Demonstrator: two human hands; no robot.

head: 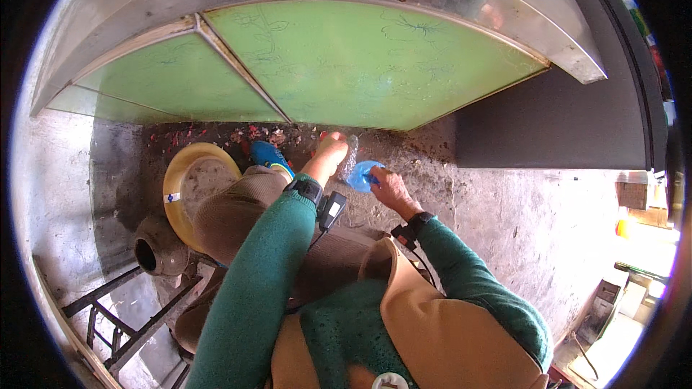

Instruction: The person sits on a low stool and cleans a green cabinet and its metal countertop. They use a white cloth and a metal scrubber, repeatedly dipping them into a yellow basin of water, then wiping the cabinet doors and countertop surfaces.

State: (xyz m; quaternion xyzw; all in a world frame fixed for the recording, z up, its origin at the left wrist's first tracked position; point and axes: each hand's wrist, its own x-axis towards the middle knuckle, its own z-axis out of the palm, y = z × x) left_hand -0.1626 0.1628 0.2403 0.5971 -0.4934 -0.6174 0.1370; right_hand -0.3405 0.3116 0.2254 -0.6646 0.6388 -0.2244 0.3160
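Observation:
A translucent blue plastic piece, round in outline (358,179), is gripped at its right edge by my right hand (390,188). Directly above it, a glinting strip with a knobbly texture (352,152) stretches upward; its material is unclear. My left hand (331,152) is right beside that strip with its fingers curled, and whether it grips the strip or something else is hidden. Both hands are low over the concrete floor, in front of green cabinet panels (367,65). Each wrist wears a black strap with a small device.
Red and pale scraps (257,134) litter the floor along the cabinet base. On the left are a yellowish basin (174,173), a dark pot (167,251) and a black metal frame (151,329). A dark cabinet side (551,119) stands at right. My blue shoe (268,155) is near the scraps.

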